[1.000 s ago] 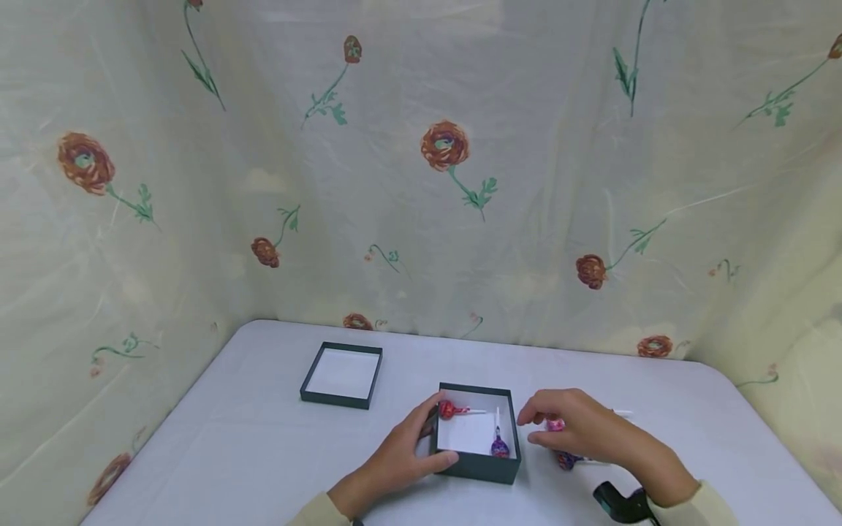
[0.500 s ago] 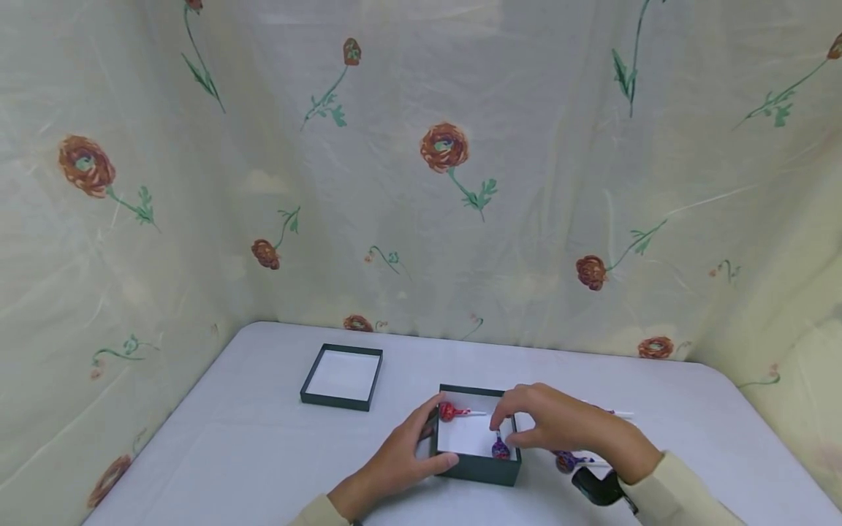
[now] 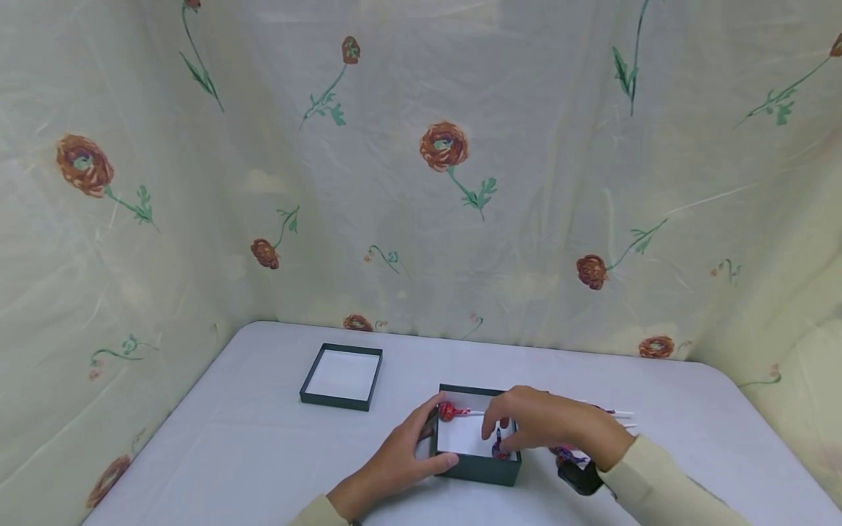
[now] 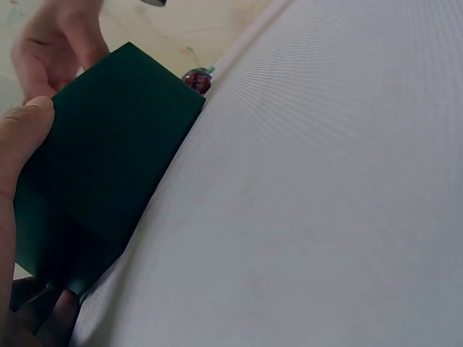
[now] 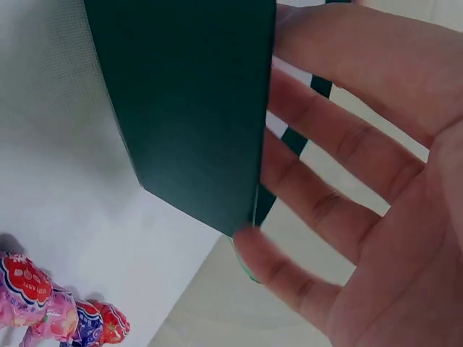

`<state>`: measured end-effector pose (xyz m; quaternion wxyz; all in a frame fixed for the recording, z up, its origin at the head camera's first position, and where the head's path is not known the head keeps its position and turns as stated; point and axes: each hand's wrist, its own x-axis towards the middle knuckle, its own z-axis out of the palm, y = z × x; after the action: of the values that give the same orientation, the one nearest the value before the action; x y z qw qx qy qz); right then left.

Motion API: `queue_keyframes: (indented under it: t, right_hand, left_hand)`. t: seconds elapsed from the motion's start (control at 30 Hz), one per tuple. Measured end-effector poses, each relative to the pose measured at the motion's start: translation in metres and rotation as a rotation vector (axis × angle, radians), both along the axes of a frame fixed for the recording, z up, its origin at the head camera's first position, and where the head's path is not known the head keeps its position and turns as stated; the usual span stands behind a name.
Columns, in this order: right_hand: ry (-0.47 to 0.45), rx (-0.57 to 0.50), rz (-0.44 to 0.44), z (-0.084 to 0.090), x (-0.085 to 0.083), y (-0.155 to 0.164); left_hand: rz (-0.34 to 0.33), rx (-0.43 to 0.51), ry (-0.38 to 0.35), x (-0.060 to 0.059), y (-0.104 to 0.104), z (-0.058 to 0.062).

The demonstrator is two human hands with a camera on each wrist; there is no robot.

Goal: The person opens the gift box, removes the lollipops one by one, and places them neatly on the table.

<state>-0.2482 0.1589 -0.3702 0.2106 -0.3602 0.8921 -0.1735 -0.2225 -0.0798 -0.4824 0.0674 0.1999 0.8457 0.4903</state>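
A dark green square box with a white inside stands uncovered on the table. My left hand grips its left side, thumb over the front rim; the left wrist view shows that thumb along the box edge. Inside, a red lollipop lies at the back left and a purple lollipop at the front right. My right hand reaches over the right wall, index finger and thumb spread around the purple lollipop. In the right wrist view, its fingertips are partly hidden behind the wall.
The box lid, green-rimmed and white inside, lies at the back left. Several wrapped lollipops lie right of the box, partly covered by my right forearm in the head view. A flowered curtain hangs behind the white table.
My right hand has moved left from beside the lollipops on the table, over the right wall and down into the box by the purple lollipop. The left hand has stayed on the box.
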Motion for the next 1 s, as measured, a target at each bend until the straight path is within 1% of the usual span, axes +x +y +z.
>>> queue_keyframes:
  t: [0.2,0.43,0.6,0.83,1.0]
  right_hand:
    - [0.042,0.051,-0.012,-0.007,-0.002,-0.002]
    - [0.036,0.084,-0.008,-0.012,-0.002,-0.007]
    - [0.054,0.114,-0.009,-0.016,0.0,-0.011]
    - [0.067,0.136,-0.036,-0.022,0.0,-0.012]
    - [0.083,0.163,-0.044,-0.022,0.001,-0.014]
  left_hand:
    - [-0.003,0.004,0.004,0.001,-0.001,0.001]
    - [-0.014,0.002,0.022,0.002,-0.003,0.003]
    - [-0.017,0.009,0.021,0.003,-0.002,0.003]
    - [-0.011,0.005,0.014,0.001,-0.001,0.001]
    - [-0.014,0.006,0.023,0.0,-0.002,0.0]
